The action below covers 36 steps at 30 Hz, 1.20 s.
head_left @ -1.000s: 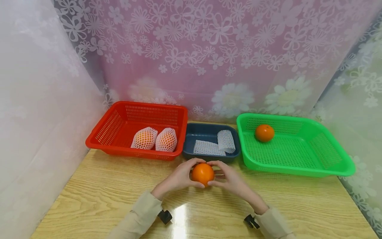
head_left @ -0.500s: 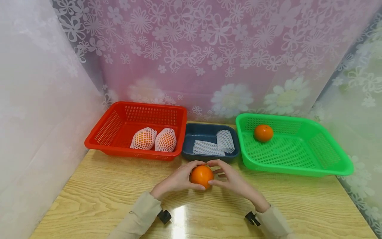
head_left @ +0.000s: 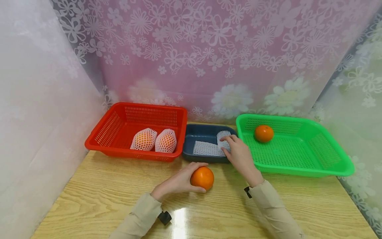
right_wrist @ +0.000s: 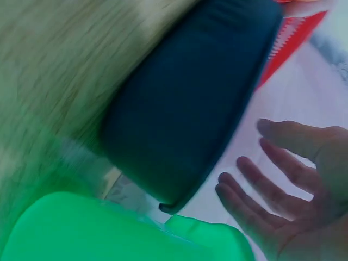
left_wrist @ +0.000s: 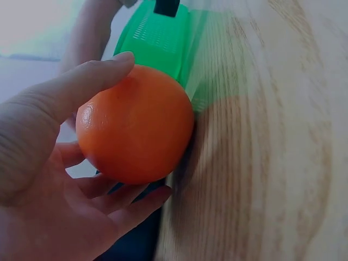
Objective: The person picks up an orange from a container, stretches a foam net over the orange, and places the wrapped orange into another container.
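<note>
An orange (head_left: 203, 179) sits on the wooden table, gripped from its left side by my left hand (head_left: 185, 179). The left wrist view has the thumb over the orange (left_wrist: 138, 128) and the fingers curled around its other side. My right hand (head_left: 238, 154) hovers at the right end of a dark blue tray (head_left: 197, 128), fingertips above a white foam net sleeve (head_left: 223, 134). Its fingers look spread and hold nothing in the right wrist view. Beside that sleeve, a second foam net sleeve (head_left: 205, 148) lies flat in the tray.
To the left, a red basket (head_left: 119, 147) holds two oranges in foam nets, one wrapped orange (head_left: 144, 138) beside another wrapped orange (head_left: 165, 141). On the right stands a green basket (head_left: 293, 149) with one bare orange (head_left: 264, 133). A flowered curtain (head_left: 203, 66) hangs behind.
My right hand has left the orange and moved up and right to the dark blue tray. My left hand stays at the orange, which has shifted slightly toward me.
</note>
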{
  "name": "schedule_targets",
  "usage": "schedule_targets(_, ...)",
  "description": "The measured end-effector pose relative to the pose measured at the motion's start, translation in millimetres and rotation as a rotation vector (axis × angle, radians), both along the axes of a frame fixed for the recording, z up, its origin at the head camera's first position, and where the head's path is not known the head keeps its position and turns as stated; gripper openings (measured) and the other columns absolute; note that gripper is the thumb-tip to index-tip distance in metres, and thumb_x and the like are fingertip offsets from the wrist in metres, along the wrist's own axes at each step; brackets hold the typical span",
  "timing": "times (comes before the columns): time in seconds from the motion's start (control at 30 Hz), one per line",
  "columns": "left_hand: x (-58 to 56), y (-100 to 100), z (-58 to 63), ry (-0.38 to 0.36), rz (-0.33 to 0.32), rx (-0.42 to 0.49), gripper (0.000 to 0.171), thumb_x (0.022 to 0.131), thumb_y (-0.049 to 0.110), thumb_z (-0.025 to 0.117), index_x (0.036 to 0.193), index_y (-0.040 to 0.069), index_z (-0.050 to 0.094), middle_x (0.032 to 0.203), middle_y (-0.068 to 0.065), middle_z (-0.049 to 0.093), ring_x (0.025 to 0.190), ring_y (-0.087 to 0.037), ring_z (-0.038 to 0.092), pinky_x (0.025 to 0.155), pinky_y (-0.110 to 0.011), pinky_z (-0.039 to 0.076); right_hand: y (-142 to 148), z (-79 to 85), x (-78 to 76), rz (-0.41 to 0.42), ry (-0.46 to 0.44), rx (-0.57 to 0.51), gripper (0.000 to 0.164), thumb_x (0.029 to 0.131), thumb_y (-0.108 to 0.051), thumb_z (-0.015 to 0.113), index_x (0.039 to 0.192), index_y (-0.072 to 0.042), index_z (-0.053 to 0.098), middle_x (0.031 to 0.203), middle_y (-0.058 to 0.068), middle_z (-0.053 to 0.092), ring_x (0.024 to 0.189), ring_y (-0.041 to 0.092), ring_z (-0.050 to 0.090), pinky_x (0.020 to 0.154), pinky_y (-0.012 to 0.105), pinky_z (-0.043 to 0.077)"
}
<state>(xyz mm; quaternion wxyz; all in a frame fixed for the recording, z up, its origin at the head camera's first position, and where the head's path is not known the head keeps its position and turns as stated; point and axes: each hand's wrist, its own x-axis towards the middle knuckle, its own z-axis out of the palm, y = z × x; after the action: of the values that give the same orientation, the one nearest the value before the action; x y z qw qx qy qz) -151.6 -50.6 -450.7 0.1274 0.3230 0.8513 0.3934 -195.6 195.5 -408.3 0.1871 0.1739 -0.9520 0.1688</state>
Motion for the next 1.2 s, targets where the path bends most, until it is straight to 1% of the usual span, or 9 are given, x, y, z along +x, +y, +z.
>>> schedule_targets(0.13, 0.5, -0.8, 1.1, -0.008, 0.007, 0.011, 0.083, 0.082, 0.04, 0.085, 0.151, 0.019, 0.043, 0.139, -0.002, 0.052, 0.118, -0.019, 0.054, 0.097, -0.04, 0.05, -0.8, -8.3, -11.9, -0.033, -0.01, 0.114, 0.029, 0.082, -0.001, 0.082, 0.109, -0.005, 0.069, 0.105, 0.018, 0.062, 0.089, 0.037, 0.059, 0.069, 0.045, 0.055)
schedule_targets(0.27, 1.8, -1.6, 2.8, -0.03, 0.021, 0.017, 0.084, 0.082, 0.042, 0.084, 0.152, 0.022, 0.043, 0.14, 0.001, 0.051, 0.117, -0.017, 0.054, 0.097, -0.038, 0.05, -0.7, -15.4, -20.9, -0.036, 0.03, 0.174, 0.034, 0.079, 0.009, 0.079, 0.108, -0.004, 0.067, 0.104, 0.019, 0.059, 0.089, 0.038, 0.056, 0.062, 0.045, 0.054)
schedule_targets(0.47, 2.8, -2.1, 3.6, -0.022, 0.028, 0.011, 0.082, 0.083, 0.044, 0.083, 0.152, 0.023, 0.043, 0.14, 0.0, 0.052, 0.117, -0.017, 0.054, 0.098, -0.039, 0.049, -0.7, -20.9, -29.8, -0.067, 0.074, 0.215, 0.018, 0.09, 0.011, 0.066, 0.102, -0.003, 0.065, 0.098, 0.017, 0.059, 0.082, 0.035, 0.057, 0.056, 0.043, 0.053)
schedule_targets(0.53, 2.3, -2.2, 3.5, -0.015, 0.026, 0.012, 0.081, 0.084, 0.044, 0.083, 0.151, 0.021, 0.044, 0.139, -0.001, 0.052, 0.117, -0.018, 0.054, 0.098, -0.039, 0.05, -0.6, -20.0, -30.6, -0.079, 0.104, 0.19, 0.014, 0.092, 0.009, 0.065, 0.099, -0.003, 0.066, 0.096, 0.017, 0.061, 0.079, 0.035, 0.058, 0.056, 0.043, 0.054)
schedule_targets(0.63, 1.6, -2.4, 3.3, -0.016, 0.026, 0.011, 0.08, 0.084, 0.044, 0.082, 0.151, 0.02, 0.044, 0.14, -0.001, 0.052, 0.117, -0.018, 0.054, 0.097, -0.039, 0.05, -0.5, -14.0, -30.5, -0.084, 0.196, 0.105, 0.01, 0.092, 0.008, 0.066, 0.096, -0.002, 0.066, 0.092, 0.017, 0.062, 0.077, 0.036, 0.059, 0.058, 0.044, 0.054)
schedule_targets(0.77, 1.1, -2.5, 3.1, -0.037, 0.035, 0.011, 0.079, 0.086, 0.046, 0.079, 0.153, 0.022, 0.043, 0.141, 0.0, 0.052, 0.116, -0.018, 0.054, 0.097, -0.038, 0.05, 1.2, -0.5, -27.9, -0.081, 0.344, -0.02, 0.008, 0.092, 0.005, 0.068, 0.095, -0.002, 0.067, 0.092, 0.017, 0.062, 0.077, 0.037, 0.06, 0.063, 0.047, 0.055)
schedule_targets(0.9, 0.7, -2.2, 2.0, -0.045, 0.047, 0.021, 0.078, 0.088, 0.046, 0.077, 0.153, 0.022, 0.041, 0.141, -0.001, 0.052, 0.116, -0.018, 0.055, 0.096, -0.038, 0.051, 2.3, 14.1, -20.7, -0.073, 0.442, -0.09, 0.007, 0.093, 0.002, 0.068, 0.097, -0.003, 0.068, 0.095, 0.017, 0.062, 0.075, 0.035, 0.061, 0.061, 0.046, 0.055)
schedule_targets(1.1, 0.1, -0.7, 1.8, -0.033, 0.064, 0.049, 0.075, 0.09, 0.047, 0.075, 0.152, 0.021, 0.044, 0.143, 0.0, 0.051, 0.119, -0.019, 0.055, 0.098, -0.039, 0.051, 1.9, 33.0, -6.5, -0.068, 0.536, -0.157, 0.009, 0.092, 0.002, 0.069, 0.1, -0.003, 0.069, 0.097, 0.017, 0.062, 0.068, 0.031, 0.06, 0.052, 0.042, 0.05)
schedule_targets(1.2, -1.0, 0.5, 5.2, 0.008, 0.089, 0.114, 0.067, 0.094, 0.042, 0.072, 0.15, 0.016, 0.047, 0.146, -0.002, 0.052, 0.126, -0.023, 0.054, 0.104, -0.042, 0.048, 0.6, 40.1, 1.3, -0.049, 0.544, -0.213, 0.01, 0.091, 0.002, 0.071, 0.1, -0.003, 0.07, 0.097, 0.017, 0.063, 0.071, 0.031, 0.063, 0.053, 0.042, 0.051)
